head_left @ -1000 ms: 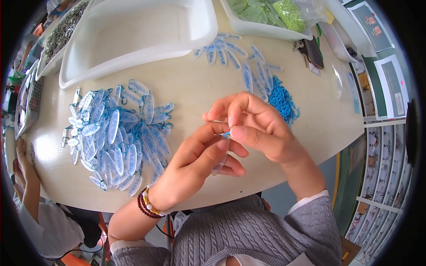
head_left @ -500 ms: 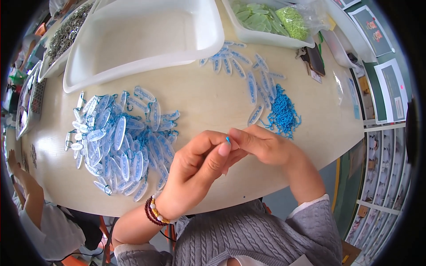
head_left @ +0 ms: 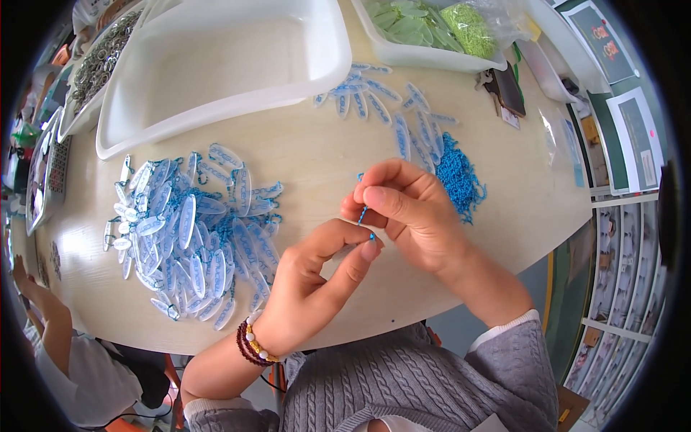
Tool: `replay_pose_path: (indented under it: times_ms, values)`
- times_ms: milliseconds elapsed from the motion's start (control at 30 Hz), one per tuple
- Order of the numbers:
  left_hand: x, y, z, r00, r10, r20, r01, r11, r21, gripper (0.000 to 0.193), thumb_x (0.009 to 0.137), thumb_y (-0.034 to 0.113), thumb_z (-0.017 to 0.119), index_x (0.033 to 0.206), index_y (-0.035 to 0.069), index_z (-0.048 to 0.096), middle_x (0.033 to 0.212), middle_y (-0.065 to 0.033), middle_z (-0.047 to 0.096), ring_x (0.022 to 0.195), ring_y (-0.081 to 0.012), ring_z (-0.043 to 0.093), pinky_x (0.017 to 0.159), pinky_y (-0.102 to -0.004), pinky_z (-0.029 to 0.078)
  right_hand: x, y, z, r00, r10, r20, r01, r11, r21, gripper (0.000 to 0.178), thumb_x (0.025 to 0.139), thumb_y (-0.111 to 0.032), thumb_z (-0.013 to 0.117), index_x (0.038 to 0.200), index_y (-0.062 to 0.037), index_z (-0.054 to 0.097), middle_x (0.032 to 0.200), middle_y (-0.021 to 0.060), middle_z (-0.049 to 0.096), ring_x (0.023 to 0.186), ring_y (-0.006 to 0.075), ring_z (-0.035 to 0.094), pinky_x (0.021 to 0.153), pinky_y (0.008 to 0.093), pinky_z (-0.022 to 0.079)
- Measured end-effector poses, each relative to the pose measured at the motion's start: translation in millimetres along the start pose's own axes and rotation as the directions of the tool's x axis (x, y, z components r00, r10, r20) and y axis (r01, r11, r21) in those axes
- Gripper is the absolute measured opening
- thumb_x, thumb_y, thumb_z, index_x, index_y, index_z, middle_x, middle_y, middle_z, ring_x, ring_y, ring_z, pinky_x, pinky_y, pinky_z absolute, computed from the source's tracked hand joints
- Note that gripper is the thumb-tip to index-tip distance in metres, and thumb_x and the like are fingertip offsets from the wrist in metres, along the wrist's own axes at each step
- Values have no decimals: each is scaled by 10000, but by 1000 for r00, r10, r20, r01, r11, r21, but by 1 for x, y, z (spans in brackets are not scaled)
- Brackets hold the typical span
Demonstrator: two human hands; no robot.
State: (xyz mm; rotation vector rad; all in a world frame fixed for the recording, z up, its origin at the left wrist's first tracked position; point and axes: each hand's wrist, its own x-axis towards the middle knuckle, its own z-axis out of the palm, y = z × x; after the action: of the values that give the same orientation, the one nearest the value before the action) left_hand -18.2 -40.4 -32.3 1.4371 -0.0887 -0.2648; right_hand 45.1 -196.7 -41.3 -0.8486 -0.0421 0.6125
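My left hand (head_left: 317,275) pinches one end of a short blue ball chain (head_left: 363,214) between thumb and index finger. Above and to the right of it, my right hand (head_left: 412,212) has its fingers closed on the same chain, and a bit of blue shows past the fingertips. Whether an oval tag hangs on this chain is hidden by the fingers. Just beyond my right hand lie a heap of blue ball chains (head_left: 458,176) and loose clear oval tags (head_left: 402,137) with blue print. Left of my hands is a big pile of oval tags with blue chains attached (head_left: 188,219).
A large white bin (head_left: 223,119) stands at the back. Behind right, another bin (head_left: 432,59) holds green tags and a bag of green chains. Metal rings (head_left: 101,61) fill a bin at far left. Keys with a dark case (head_left: 509,92) lie right; another person's arm (head_left: 47,309) shows left.
My right hand has drawn up and away from my left, opening a gap where the blue chain now shows. My left hand has stayed nearly in place.
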Motion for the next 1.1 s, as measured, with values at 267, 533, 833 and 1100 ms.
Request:
replay_pose_path:
  times_ms: [267,533,833,1100]
  values:
    - [0,4,-3,994,13,109,4,987,-158,116,919,108,501,951,-1,523,857,-25,575,822,-76,523,748,-225,418,-9,-16,4,942,-311,128,333,800,-499,140,832,24,587,972,25,584,909,72,622,919,165,620,799,259,507]
    - [-1,3,-5,993,-30,116,60,963,-262,119,914,107,502,938,-8,518,850,-34,575,817,-84,528,743,-231,427,-12,-24,5,921,-351,170,379,701,-604,107,822,19,602,929,22,616,852,58,625,853,132,622,740,237,518]
    - [0,2,-8,997,-30,68,44,978,-206,118,905,98,506,919,-18,517,811,-29,574,757,-77,531,675,-223,433,-18,-28,13,840,-380,388,465,134,-875,186,749,26,645,924,-36,640,858,67,602,674,176,597,571,251,475]
    - [3,0,-8,995,-55,81,71,976,-205,127,904,102,506,919,-23,517,801,-22,567,752,-70,525,672,-218,428,-20,-29,10,782,-375,498,531,-17,-847,199,732,25,653,917,-41,619,851,55,588,680,183,596,553,275,483]
